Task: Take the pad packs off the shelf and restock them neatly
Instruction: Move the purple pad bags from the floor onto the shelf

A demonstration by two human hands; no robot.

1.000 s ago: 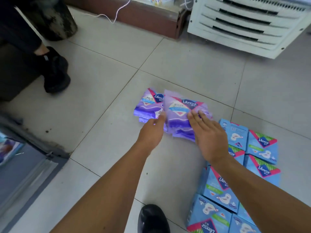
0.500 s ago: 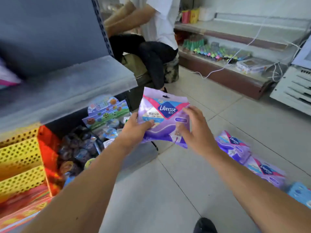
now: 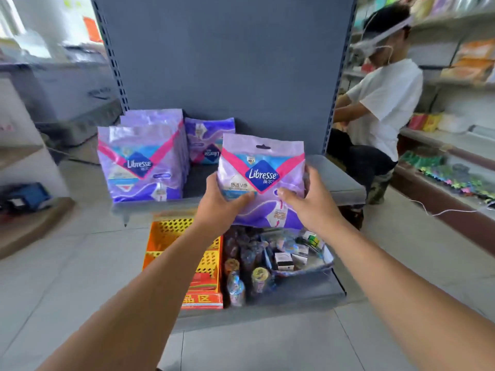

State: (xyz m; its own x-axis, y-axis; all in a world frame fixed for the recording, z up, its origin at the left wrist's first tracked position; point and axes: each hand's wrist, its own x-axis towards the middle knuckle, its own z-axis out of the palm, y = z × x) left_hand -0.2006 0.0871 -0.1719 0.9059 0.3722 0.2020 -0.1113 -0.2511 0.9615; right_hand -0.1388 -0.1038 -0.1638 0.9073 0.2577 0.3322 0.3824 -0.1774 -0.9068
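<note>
A purple Libresse pad pack (image 3: 261, 167) is held upright in front of the grey shelf (image 3: 345, 192). My left hand (image 3: 221, 202) grips its lower left side and my right hand (image 3: 308, 202) grips its lower right side. On the shelf's left part stands a row of several purple pad packs (image 3: 142, 162), upright and facing me. Behind them, further back, another purple pad pack (image 3: 209, 140) leans against the shelf's blue back panel (image 3: 227, 62).
Below the shelf, the bottom shelf holds a yellow and orange display box (image 3: 184, 253) and several small snack items (image 3: 267, 261). A person in a white shirt (image 3: 380, 103) sits at the right beside another shelving unit. Tiled floor lies around.
My view swung from the floor up to the shelf. Both hands lifted one purple pack off the floor pile and carried it in front of the shelf, next to the standing row.
</note>
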